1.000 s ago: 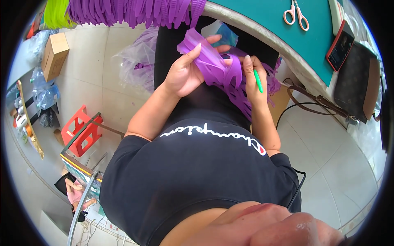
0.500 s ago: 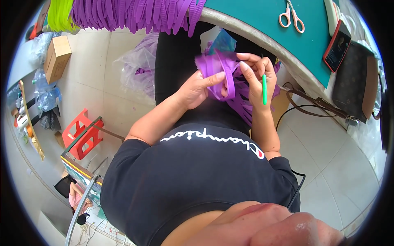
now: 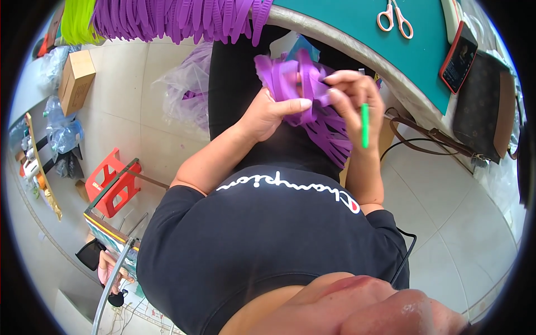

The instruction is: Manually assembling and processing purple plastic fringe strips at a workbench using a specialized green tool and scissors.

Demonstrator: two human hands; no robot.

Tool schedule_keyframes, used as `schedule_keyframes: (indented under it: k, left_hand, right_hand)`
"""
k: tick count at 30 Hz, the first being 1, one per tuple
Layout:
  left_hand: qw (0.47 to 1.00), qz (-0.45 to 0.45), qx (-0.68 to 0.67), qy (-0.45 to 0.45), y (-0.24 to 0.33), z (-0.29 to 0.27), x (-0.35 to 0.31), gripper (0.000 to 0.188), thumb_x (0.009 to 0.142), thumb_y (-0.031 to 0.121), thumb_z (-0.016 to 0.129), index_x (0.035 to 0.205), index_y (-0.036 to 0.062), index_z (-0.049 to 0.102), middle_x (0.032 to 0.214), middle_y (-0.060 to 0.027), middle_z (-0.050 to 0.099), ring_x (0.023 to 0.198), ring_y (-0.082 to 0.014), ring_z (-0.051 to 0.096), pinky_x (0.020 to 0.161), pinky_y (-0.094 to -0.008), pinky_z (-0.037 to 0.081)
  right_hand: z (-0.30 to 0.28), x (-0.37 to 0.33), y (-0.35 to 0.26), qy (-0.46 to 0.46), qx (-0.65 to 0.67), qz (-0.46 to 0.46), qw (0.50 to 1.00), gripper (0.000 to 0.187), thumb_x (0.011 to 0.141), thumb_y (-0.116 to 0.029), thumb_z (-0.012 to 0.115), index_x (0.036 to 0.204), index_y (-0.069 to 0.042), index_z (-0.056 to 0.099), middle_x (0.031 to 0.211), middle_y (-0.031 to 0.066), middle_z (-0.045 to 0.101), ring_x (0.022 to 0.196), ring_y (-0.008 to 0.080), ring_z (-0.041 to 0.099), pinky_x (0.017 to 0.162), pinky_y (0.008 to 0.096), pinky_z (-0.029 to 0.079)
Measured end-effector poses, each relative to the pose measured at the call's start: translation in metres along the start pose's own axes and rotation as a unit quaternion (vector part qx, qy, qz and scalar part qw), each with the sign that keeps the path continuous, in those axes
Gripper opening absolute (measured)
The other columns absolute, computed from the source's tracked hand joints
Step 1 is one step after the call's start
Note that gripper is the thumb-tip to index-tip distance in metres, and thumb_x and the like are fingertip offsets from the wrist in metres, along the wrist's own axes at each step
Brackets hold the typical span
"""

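My left hand (image 3: 273, 114) is closed around a loose bundle of purple rubber straps (image 3: 306, 109), its thumb laid across them. Blur from motion smears the bundle's upper part. Beside it, my right hand (image 3: 357, 100) is closed, with thumb and fingertips pinching the edge of a purple strap. A slim green stick-shaped tool (image 3: 365, 125) is tucked in that same hand and sticks out along the palm; its working end is hidden. More purple straps (image 3: 332, 142) hang below the hands over my lap.
Rows of purple straps (image 3: 178, 19) and lime-green straps (image 3: 77, 22) hang over the table edge. On the green mat (image 3: 357, 22) lie scissors (image 3: 395, 22) and a phone (image 3: 459, 58). A brown bag (image 3: 483, 109), plastic bag (image 3: 187, 92), carton (image 3: 77, 81) and red stool (image 3: 114, 187) stand around.
My right hand has shifted slightly right, away from my left hand, with the green tool still in it. The purple bundle has moved a little left and its straps have fanned out.
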State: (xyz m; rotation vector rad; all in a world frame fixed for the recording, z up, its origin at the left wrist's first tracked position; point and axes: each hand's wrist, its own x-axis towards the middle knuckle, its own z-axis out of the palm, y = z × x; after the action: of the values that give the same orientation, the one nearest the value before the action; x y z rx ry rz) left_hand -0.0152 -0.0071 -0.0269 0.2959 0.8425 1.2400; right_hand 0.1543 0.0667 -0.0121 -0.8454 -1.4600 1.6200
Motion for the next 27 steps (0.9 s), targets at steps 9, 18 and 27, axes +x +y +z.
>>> schedule_keyframes:
  k: [9, 18, 27]
  left_hand:
    - [0.89, -0.191, 0.19, -0.369, 0.011, -0.053, -0.005, 0.051, 0.073, 0.008, 0.075, 0.121, -0.0008, 0.058, 0.099, -0.0045, 0.062, 0.094, -0.0149, 0.057, 0.084, -0.0276, 0.045]
    - [0.971, -0.124, 0.098, -0.177, 0.003, -0.024, -0.001, 0.059, 0.073, 0.01, 0.076, 0.127, 0.0042, 0.053, 0.1, -0.0016, 0.057, 0.091, -0.0136, 0.055, 0.082, -0.0278, 0.046]
    - [0.975, -0.064, -0.151, -0.153, -0.009, -0.015, -0.005, 0.058, 0.098, 0.031, 0.042, 0.147, 0.0036, 0.027, 0.146, -0.011, 0.038, 0.132, -0.0224, 0.04, 0.108, -0.04, 0.032]
  right_hand:
    - [-0.196, 0.048, -0.065, 0.203, 0.164, -0.249, 0.933, 0.009, 0.085, 0.0, 0.061, 0.082, 0.001, 0.069, 0.105, 0.018, 0.057, 0.092, 0.0252, 0.049, 0.088, 0.0376, 0.039]
    - [-0.056, 0.042, -0.064, 0.025, -0.329, -0.138, 0.934, 0.027, 0.088, -0.002, 0.063, 0.072, -0.002, 0.041, 0.099, 0.0136, 0.067, 0.083, 0.0139, 0.059, 0.073, 0.0245, 0.047]
    - [-0.003, -0.018, -0.005, 0.007, -0.162, 0.042, 0.986, 0.039, 0.083, 0.006, 0.066, 0.072, -0.007, 0.032, 0.095, 0.0116, 0.063, 0.079, 0.0091, 0.055, 0.071, 0.0217, 0.046]
